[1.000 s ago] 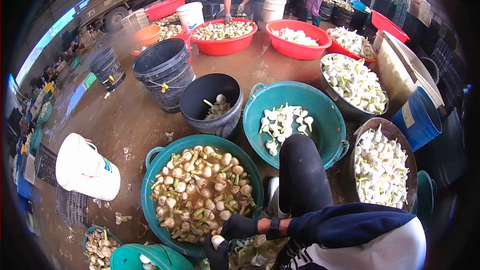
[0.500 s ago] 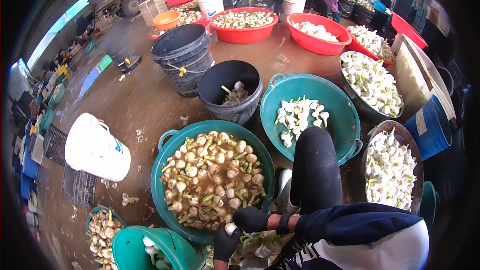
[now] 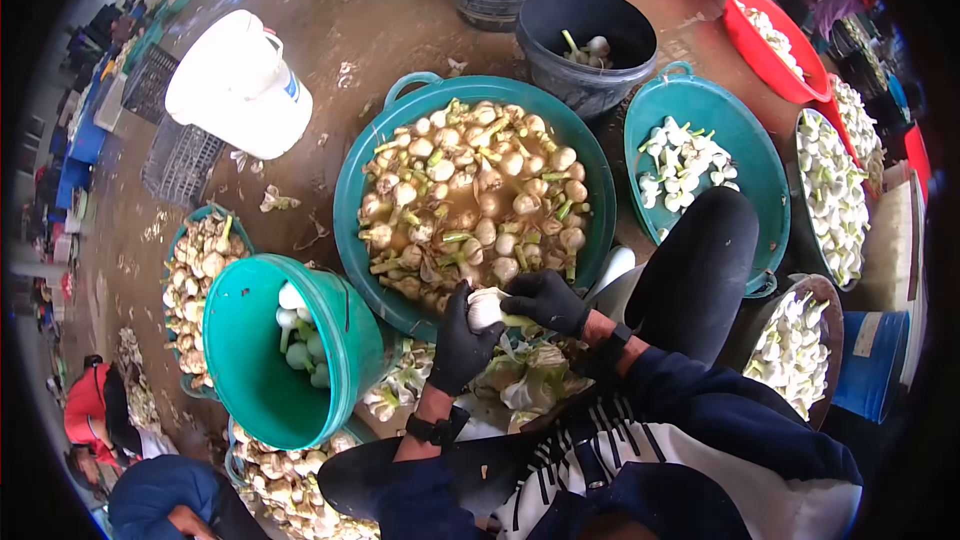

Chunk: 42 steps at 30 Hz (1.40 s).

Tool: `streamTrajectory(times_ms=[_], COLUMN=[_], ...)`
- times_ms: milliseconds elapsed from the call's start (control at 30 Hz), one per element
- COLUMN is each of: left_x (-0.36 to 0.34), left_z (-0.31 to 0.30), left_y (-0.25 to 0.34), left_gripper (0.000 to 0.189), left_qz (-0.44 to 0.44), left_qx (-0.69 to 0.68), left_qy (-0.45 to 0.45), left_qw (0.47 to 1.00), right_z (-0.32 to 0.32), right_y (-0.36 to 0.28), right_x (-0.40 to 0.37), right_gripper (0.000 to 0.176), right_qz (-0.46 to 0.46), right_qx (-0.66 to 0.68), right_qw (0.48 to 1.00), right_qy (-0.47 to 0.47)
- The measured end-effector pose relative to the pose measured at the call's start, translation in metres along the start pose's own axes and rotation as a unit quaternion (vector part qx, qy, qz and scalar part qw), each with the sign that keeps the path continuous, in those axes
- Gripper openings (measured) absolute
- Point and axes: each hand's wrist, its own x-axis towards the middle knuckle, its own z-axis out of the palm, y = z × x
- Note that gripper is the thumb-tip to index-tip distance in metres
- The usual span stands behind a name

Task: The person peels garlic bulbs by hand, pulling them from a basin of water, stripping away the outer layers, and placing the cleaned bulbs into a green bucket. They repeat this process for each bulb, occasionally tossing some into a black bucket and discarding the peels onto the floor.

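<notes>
My left hand [image 3: 464,342], in a black glove, holds a white bulb [image 3: 486,309] by its side. My right hand [image 3: 546,302], also gloved in black, has its fingers closed on the same bulb at its pale green stem end. Both hands are just over the near rim of a round green tub [image 3: 348,230] with bulbs in brownish water. Below them lie peeled outer leaves [image 3: 530,376]. A tilted green bucket [image 3: 240,340] with several white bulbs is left of my left hand.
Right of the tub are a green basin [image 3: 765,175] with white bulbs and a dark bucket [image 3: 575,75]. A white bucket [image 3: 235,90] lies back left beside a black crate [image 3: 182,162]. Two people bend at the lower left, one in blue [image 3: 165,495].
The view has tilted down and turned left, so the tubs appear higher and further right. The bulb between my hands now shows more fully, and people have come into view at lower left.
</notes>
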Motion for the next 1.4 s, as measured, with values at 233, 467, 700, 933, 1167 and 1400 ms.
streamTrajectory(times_ms=[233, 467, 700, 933, 1167, 1400], left_x=[0.001, 0.003, -0.007, 0.001, 0.004, 0.004], left_z=[-0.001, -0.006, -0.017, -0.079, -0.145, -0.100], left_y=[-0.001, 0.016, 0.010, 0.021, 0.095, 0.069], left_gripper=[0.046, 0.047, 0.049, 0.059, 0.080, 0.057], left_qz=[-0.075, -0.099, 0.025, -0.074, 0.192, -0.062], left_qx=[-0.061, -0.249, -0.216, -0.543, -0.781, -0.571], left_qy=[-0.002, -0.025, -0.079, 0.090, 0.045, 0.082], left_qw=[0.995, 0.963, 0.973, 0.832, 0.593, 0.814], right_z=[0.002, 0.009, -0.013, -0.037, 0.015, -0.013], right_y=[0.006, 0.031, 0.027, 0.038, -0.008, 0.027], right_x=[0.003, 0.009, 0.016, 0.013, -0.003, 0.080], right_gripper=[0.021, 0.021, 0.022, 0.023, 0.032, 0.036], right_qz=[-0.011, 0.120, 0.078, 0.043, -0.142, -0.073], right_qx=[-0.050, 0.139, -0.057, -0.120, -0.136, -0.349], right_qw=[0.998, 0.981, 0.984, 0.982, 0.940, 0.933], right_qy=[-0.021, 0.057, 0.150, 0.136, -0.280, 0.039])
